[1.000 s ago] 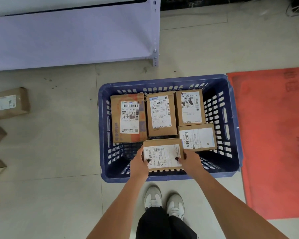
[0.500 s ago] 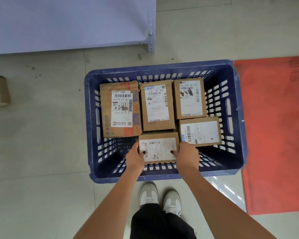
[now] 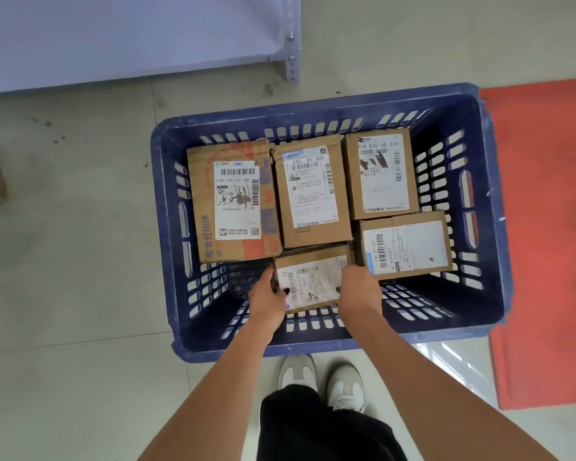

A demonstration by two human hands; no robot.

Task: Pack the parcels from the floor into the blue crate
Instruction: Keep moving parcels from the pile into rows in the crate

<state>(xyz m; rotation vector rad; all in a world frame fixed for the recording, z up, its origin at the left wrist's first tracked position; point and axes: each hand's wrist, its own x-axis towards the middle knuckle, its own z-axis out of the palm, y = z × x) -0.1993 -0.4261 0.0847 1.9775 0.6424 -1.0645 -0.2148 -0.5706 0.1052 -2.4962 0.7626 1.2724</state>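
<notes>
My left hand and right hand clamp the small cardboard parcel by its short ends, now lower inside the slotted blue plastic crate than 0.5 s ago. Four labelled boxes sit just beyond my fingers.

Even soft indoor light, glare patch on glossy floor just below-right of blue crate, faint shadows inside crate, wide-angle bending at edges, labels slightly soft
</notes>
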